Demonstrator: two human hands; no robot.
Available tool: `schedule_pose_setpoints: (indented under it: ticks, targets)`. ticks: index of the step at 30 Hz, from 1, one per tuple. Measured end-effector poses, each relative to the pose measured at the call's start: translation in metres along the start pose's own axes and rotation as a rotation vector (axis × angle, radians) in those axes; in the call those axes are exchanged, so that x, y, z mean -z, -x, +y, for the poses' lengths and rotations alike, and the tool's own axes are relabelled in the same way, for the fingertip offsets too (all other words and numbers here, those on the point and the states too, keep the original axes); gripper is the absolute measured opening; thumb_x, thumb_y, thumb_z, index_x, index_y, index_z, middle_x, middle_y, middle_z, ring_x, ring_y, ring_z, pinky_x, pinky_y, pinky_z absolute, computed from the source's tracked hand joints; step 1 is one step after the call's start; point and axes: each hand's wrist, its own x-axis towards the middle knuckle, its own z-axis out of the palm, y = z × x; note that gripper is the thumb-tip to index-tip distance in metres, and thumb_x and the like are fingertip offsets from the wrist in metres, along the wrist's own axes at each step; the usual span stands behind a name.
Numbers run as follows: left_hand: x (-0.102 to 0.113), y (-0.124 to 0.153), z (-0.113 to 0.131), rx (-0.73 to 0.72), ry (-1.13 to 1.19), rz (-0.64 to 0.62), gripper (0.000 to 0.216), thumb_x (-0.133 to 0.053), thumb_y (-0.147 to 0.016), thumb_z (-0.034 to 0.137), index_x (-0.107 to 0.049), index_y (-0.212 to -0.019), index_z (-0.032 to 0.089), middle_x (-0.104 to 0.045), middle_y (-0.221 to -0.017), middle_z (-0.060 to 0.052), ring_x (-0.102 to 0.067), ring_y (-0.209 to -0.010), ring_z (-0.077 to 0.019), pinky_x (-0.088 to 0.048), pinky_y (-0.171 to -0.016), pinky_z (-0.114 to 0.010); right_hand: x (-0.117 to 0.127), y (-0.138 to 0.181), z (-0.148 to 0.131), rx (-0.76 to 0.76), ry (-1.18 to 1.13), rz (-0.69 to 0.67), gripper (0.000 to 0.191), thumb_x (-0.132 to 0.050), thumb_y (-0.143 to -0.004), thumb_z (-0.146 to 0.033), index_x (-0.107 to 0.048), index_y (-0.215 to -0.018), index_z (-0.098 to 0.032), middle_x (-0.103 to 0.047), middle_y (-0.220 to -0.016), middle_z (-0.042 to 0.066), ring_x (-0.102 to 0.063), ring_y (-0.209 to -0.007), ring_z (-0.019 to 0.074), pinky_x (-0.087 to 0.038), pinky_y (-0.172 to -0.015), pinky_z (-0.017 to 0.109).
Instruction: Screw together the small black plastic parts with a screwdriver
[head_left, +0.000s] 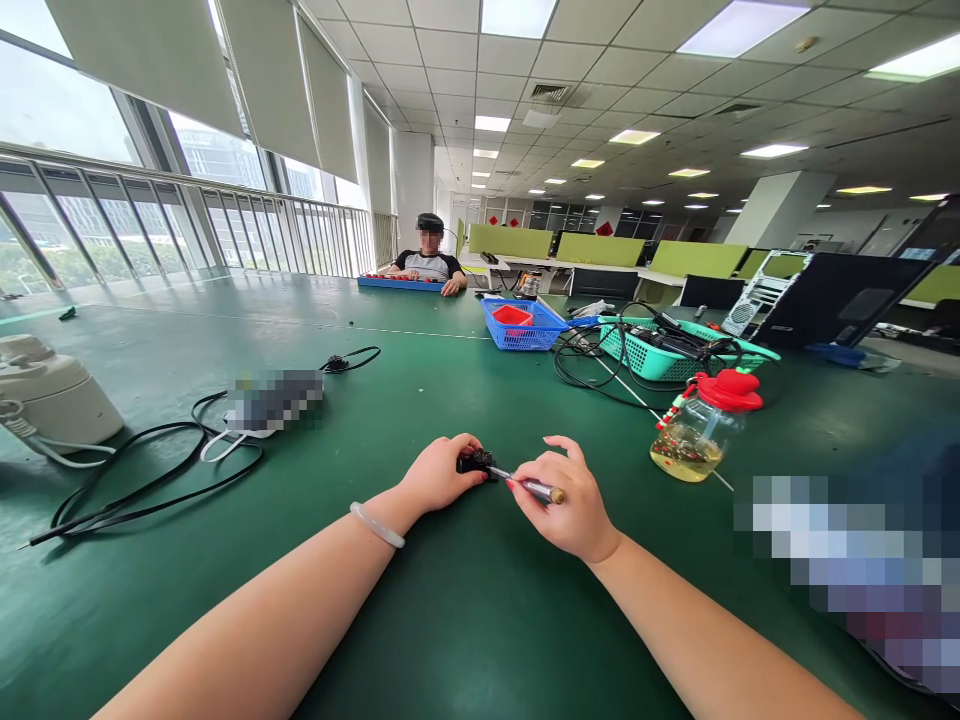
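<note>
My left hand (442,472), a pale bangle on its wrist, is closed around a small black part (475,461) at the middle of the green table. Its exact kind is too small to make out. In my right hand (564,497) a screwdriver (541,489) is pinched between thumb and fingers, its shaft pointing left and its tip at the black part. Whether the tip sits in a screw cannot be seen. One finger of the right hand sticks up off the handle.
A jar with a red lid (705,425) stands to the right. Behind it are a teal basket of cables (652,355) and a blue basket (521,332). Black cords (161,500) lie left, near a white device (56,395). Across the table sits a person (429,262).
</note>
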Motion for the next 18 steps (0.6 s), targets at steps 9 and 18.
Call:
schedule_pose_setpoints:
  ticks: [9, 18]
  targets:
    - [0.000, -0.001, 0.000, 0.011, 0.004, -0.003, 0.028, -0.068, -0.072, 0.034, -0.064, -0.099, 0.026, -0.072, -0.098, -0.001, -0.065, -0.093, -0.0216, -0.050, -0.085, -0.033, -0.002, 0.003, 0.007, -0.058, -0.035, -0.011, 0.011, -0.056, -0.084, -0.016, -0.055, -0.078, -0.024, -0.066, -0.065, -0.005, -0.056, -0.053, 0.0124, -0.041, -0.094, 0.043]
    - [0.002, -0.001, 0.000, 0.045, -0.007, -0.026, 0.030, -0.068, -0.072, 0.035, -0.064, -0.101, 0.027, -0.071, -0.099, -0.001, -0.064, -0.097, -0.0225, -0.050, -0.088, -0.035, -0.004, 0.010, 0.025, -0.589, -0.407, -0.075, 0.011, -0.059, -0.084, -0.031, -0.061, -0.077, -0.023, -0.065, -0.073, 0.001, -0.061, -0.069, 0.0188, -0.048, -0.068, 0.032]
